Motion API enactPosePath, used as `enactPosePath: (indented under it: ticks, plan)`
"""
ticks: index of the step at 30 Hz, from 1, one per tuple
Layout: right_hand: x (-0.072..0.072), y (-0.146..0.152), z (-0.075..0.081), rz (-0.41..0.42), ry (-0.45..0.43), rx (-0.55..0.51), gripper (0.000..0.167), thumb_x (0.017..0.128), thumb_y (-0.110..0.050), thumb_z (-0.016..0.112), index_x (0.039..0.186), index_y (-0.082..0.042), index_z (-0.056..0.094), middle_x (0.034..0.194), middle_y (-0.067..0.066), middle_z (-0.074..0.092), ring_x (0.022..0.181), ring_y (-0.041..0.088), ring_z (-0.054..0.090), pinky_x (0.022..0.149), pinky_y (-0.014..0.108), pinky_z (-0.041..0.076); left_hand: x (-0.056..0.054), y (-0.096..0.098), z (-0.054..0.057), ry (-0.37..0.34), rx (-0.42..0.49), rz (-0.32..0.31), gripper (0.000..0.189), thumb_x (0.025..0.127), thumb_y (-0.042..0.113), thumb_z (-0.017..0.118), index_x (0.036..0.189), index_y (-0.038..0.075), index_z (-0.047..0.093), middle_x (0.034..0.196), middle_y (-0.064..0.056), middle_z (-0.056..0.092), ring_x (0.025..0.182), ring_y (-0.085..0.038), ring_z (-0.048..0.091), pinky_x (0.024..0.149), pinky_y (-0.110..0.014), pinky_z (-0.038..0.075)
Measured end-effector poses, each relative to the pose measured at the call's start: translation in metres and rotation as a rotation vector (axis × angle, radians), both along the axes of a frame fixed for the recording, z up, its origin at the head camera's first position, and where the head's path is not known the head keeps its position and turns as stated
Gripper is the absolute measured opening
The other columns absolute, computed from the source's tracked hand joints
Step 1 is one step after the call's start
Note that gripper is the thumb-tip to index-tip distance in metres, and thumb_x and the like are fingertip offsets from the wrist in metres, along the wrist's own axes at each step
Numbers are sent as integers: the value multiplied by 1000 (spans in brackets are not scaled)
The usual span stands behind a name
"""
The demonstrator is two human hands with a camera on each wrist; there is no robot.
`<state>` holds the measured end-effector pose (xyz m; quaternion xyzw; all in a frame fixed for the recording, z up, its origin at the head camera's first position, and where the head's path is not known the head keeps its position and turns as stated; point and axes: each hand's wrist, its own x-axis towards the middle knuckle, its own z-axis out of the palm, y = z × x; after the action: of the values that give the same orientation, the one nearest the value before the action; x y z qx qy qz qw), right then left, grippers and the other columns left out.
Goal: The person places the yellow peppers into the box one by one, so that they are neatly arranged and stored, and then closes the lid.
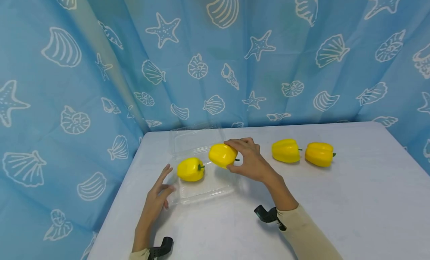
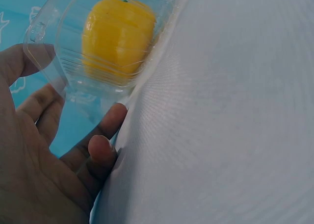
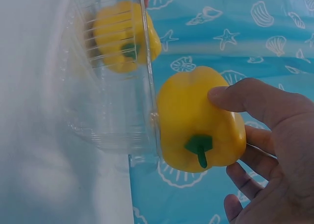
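Observation:
My right hand (image 1: pixel 250 159) pinches a yellow bell pepper (image 1: pixel 222 155) between thumb and fingers, above the right part of a clear plastic clamshell container (image 1: pixel 205 194). The pepper's green stem (image 3: pixel 201 150) shows in the right wrist view. A second yellow bell pepper (image 1: pixel 190 169) lies inside the container's left part. Beside the container's left edge is my left hand (image 1: pixel 156 200), its fingers spread and loosely bent. In the left wrist view, one fingertip (image 2: pixel 41 55) shows at the clear rim, and lower fingers lie close to the white cloth.
Two more yellow bell peppers, one (image 1: pixel 286 151) nearer and one (image 1: pixel 320 154) farther right, lie on the white-covered table (image 1: pixel 352 207). The container's open lid (image 1: pixel 196 138) leans toward the back. Behind the table hangs a blue curtain (image 1: pixel 235 77) with shell patterns.

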<state>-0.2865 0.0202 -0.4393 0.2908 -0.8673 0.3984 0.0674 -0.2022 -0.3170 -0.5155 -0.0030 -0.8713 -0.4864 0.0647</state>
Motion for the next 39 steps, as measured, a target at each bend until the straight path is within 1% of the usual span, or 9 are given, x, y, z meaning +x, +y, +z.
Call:
enactPosePath:
  ticks: [4,10,14,24,32,39]
  plan:
    - [-2,-3,-1,0,-2,1,71,79,-19,85,143,-17,56,145,2,52,126,26,35,95,50,26,0,0,0,-1,-13,1,56,100,25,58,153,28,42,162,13,27,100,-30,58,44,-32,49]
    - [-3,-8,-2,13,0,8,71,79,-18,85,143,-19,55,146,1,51,127,27,35,97,51,26,-1,0,0,-11,-5,6,56,100,25,58,153,30,42,161,16,27,101,-30,58,45,-32,49]
    - [-4,-11,-2,21,4,26,71,79,-19,84,143,-18,55,146,2,51,127,27,35,97,52,26,-2,0,-2,-9,0,1,56,100,24,58,153,29,42,162,14,27,102,-30,58,45,-32,49]
    - [-8,-20,-9,39,17,65,70,80,-19,83,143,-16,55,145,4,52,129,29,35,97,51,27,-2,-2,-3,5,3,-10,56,100,25,58,153,29,42,161,17,27,102,-30,59,44,-32,49]
    - [-9,-24,-10,51,-13,100,70,80,-20,81,144,-17,54,147,5,50,131,31,34,99,53,25,-1,-2,-4,10,-9,-11,56,100,23,58,153,27,42,162,11,27,102,-30,59,44,-31,49]
    - [-11,-25,-11,59,-37,105,70,81,-19,80,145,-16,53,148,4,49,132,31,32,99,54,25,-1,-3,-2,12,3,-14,56,100,23,58,153,28,42,162,14,27,103,-29,59,44,-32,49]
